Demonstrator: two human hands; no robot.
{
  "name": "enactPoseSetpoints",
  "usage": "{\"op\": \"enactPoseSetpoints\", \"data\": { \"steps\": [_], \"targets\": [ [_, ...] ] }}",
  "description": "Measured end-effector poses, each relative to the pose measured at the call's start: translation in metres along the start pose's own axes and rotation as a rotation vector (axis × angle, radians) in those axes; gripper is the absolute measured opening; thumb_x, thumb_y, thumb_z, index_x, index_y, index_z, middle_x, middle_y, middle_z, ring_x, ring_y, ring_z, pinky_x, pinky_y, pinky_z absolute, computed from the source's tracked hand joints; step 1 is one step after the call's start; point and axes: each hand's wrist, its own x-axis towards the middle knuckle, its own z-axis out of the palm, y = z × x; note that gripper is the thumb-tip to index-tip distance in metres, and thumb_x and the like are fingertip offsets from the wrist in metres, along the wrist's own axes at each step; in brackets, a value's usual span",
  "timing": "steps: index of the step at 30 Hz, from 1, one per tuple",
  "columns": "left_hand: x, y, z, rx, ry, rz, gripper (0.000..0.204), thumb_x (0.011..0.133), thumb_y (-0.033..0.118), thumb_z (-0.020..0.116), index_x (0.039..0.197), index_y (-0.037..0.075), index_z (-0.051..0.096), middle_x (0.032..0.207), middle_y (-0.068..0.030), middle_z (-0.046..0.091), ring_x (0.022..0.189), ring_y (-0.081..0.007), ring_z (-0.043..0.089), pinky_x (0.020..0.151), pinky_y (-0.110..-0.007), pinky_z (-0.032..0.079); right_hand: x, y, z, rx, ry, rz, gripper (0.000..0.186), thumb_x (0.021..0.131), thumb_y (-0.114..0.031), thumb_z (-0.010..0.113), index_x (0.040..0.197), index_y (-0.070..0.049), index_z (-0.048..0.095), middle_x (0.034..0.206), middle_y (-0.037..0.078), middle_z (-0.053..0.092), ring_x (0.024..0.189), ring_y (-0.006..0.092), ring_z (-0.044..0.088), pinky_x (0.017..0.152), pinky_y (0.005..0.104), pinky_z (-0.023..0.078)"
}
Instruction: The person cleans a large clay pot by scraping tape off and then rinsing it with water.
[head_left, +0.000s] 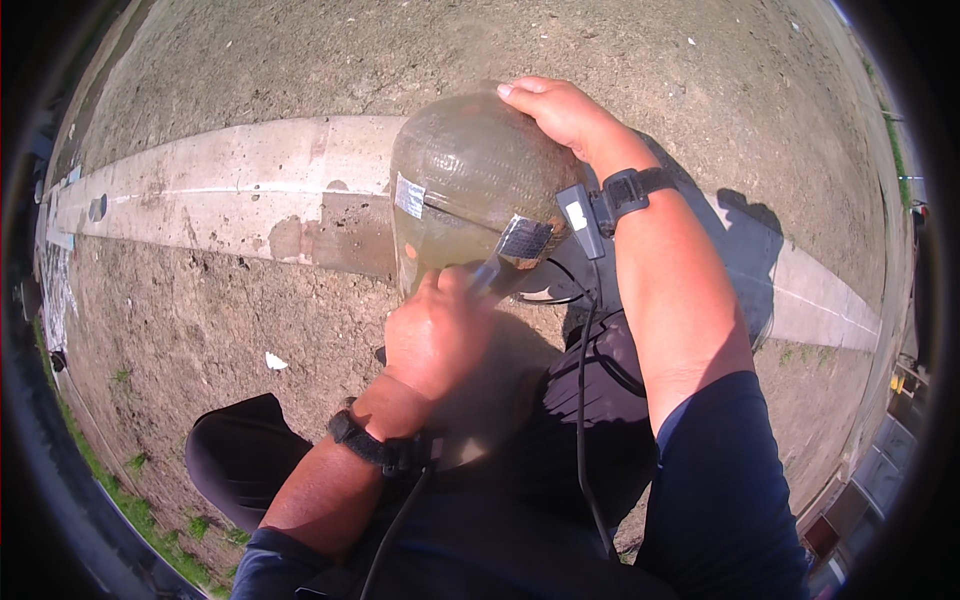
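Observation:
A large, rounded, translucent olive-grey plastic body (478, 150) with a white label (410, 197) and a dark mesh-patterned patch (525, 238) stands between my knees. My right hand (555, 118) grips its top right. My left hand (430, 335) is closed at its lower middle, blurred by motion, around something I cannot make out; a pale, shiny strip runs from it toward the dark patch. Small devices on straps are on both my wrists, the right one with a grey box (578, 220) and black cables (582, 420).
A pale concrete strip (220, 160) with a white line and damp patches crosses behind the plastic body, through dry dirt (250, 70). A small white scrap (277, 360) lies on the dirt at left. Green weeds edge the lower left, and structures show at the far right rim.

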Motion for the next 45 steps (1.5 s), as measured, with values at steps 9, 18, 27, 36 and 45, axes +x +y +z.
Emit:
{"op": "enactPoseSetpoints", "data": {
  "steps": [9,18,27,36,45],
  "targets": [
    [0.004,-0.003,-0.001,0.059,0.009,0.034,0.036,0.09,0.032,0.071,0.11,0.004,0.06,0.098,-0.0174,0.066,0.077,-0.0393,0.068,0.065,-0.046,0.056,0.001,0.0,-0.001,-0.002,0.001,-0.002,0.046,0.099,-0.042,0.063,0.127,-0.006,0.067,0.119,0.009,0.069,0.107,0.0188,0.062,0.094,0.0362,0.048],
    [0.02,-0.01,-0.006,-0.165,0.257,0.127,0.039,0.083,0.019,0.078,0.113,0.003,0.058,0.098,-0.018,0.064,0.084,-0.0402,0.066,0.069,-0.045,0.054,-0.001,0.001,-0.001,-0.017,-0.001,-0.012,0.048,0.099,-0.042,0.062,0.128,-0.004,0.065,0.122,0.01,0.068,0.11,0.0193,0.061,0.096,0.0358,0.047],
    [0.046,-0.005,-0.004,-0.083,0.225,0.48,0.046,0.071,0.001,0.075,0.113,0.009,0.058,0.1,-0.0127,0.065,0.09,-0.0361,0.065,0.076,-0.044,0.054,0.005,0.001,0.0,-0.02,-0.001,-0.045,0.044,0.099,-0.041,0.062,0.124,-0.005,0.068,0.115,0.007,0.07,0.103,0.0173,0.062,0.091,0.0349,0.049],
    [0.054,-0.004,-0.009,-0.013,0.224,0.66,0.048,0.065,0.002,0.074,0.111,0.008,0.06,0.101,-0.0106,0.066,0.091,-0.0324,0.066,0.078,-0.043,0.055,0.003,0.007,0.002,-0.022,0.026,-0.091,0.043,0.098,-0.044,0.061,0.116,-0.005,0.07,0.105,0.009,0.071,0.095,0.019,0.063,0.086,0.0364,0.049],
    [0.065,-0.002,-0.021,0.144,0.179,0.867,0.03,0.079,0.014,0.067,0.108,0.011,0.062,0.099,-0.0057,0.067,0.089,-0.025,0.067,0.071,-0.037,0.054,0.006,0.01,0.002,-0.052,0.049,-0.126,0.046,0.098,-0.047,0.059,0.111,-0.004,0.07,0.097,0.012,0.072,0.089,0.0226,0.063,0.083,0.0388,0.05]
  ]
}}
